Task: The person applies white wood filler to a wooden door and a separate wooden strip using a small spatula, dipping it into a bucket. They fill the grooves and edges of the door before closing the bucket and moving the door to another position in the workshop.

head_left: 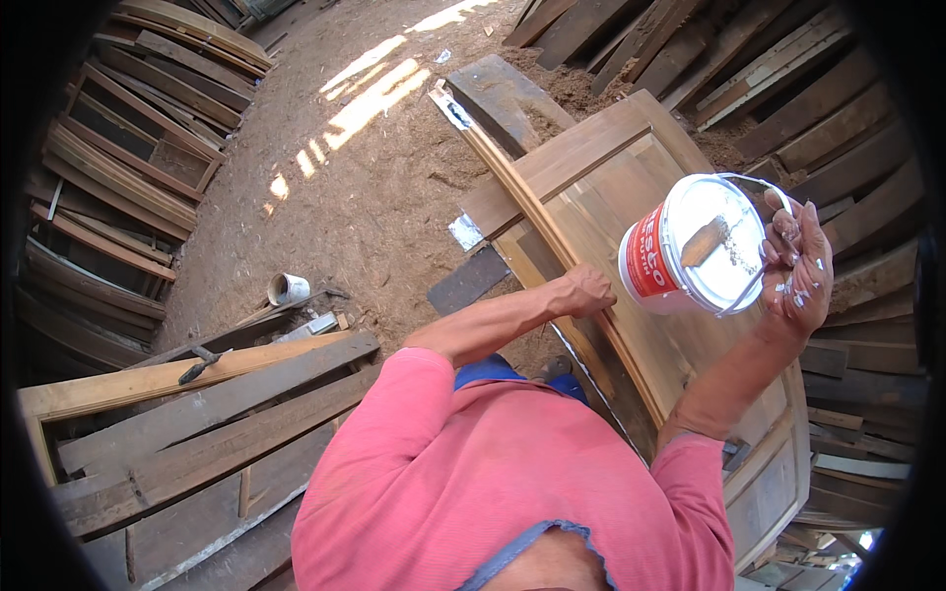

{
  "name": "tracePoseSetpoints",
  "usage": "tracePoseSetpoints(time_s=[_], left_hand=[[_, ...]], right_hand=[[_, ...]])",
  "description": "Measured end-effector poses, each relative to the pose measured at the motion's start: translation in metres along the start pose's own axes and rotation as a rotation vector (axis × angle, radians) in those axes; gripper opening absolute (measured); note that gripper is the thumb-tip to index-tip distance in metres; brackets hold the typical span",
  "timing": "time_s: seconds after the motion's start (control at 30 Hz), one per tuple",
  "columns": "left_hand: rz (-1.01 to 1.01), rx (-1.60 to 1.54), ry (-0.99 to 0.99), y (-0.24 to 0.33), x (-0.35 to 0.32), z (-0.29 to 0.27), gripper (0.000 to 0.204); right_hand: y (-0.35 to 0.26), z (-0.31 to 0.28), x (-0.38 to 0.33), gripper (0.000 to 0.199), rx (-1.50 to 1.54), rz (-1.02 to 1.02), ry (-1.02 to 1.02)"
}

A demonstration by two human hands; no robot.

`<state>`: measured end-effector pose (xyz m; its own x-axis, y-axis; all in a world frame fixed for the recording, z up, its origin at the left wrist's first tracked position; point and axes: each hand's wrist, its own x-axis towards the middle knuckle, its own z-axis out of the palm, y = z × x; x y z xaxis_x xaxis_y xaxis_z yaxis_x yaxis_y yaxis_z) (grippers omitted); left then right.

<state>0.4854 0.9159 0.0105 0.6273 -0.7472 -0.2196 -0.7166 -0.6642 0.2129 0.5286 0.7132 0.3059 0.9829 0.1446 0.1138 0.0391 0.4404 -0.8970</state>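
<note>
I observe a panelled wooden door as the near surface, with a sawdust-covered floor beyond it and boards stacked along both sides. The right hand, fingers curled at the handle, holds a white bucket with a red label over the door; it contains white paste and a brown stick. The left hand is closed in a fist by the door's edge, gripping I cannot tell what, if anything; farther off, a small pail tilts on the floor.

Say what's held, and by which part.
The right hand holds the white bucket by its handle; whether the left hand grips anything cannot be told.
</note>
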Motion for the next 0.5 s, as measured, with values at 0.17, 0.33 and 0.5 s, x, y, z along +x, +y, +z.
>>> tracePoseSetpoints(time_s=[0.17, 0.33, 0.5], left_hand=[[-0.021, -0.03, 0.043, -0.005, 0.009, -0.006, 0.014], [-0.135, -0.002, 0.415, 0.002, -0.006, 0.007, 0.049], [-0.43, -0.238, 0.575, 0.019, -0.074, -0.006, 0.075]], right_hand=[[-0.013, 0.0, -0.006, 0.041, -0.04, 0.009, -0.028], [-0.023, 0.008, -0.011, 0.033, -0.012, 0.011, -0.066], [-0.016, 0.036, -0.009, 0.045, -0.067, 0.049, -0.073]])
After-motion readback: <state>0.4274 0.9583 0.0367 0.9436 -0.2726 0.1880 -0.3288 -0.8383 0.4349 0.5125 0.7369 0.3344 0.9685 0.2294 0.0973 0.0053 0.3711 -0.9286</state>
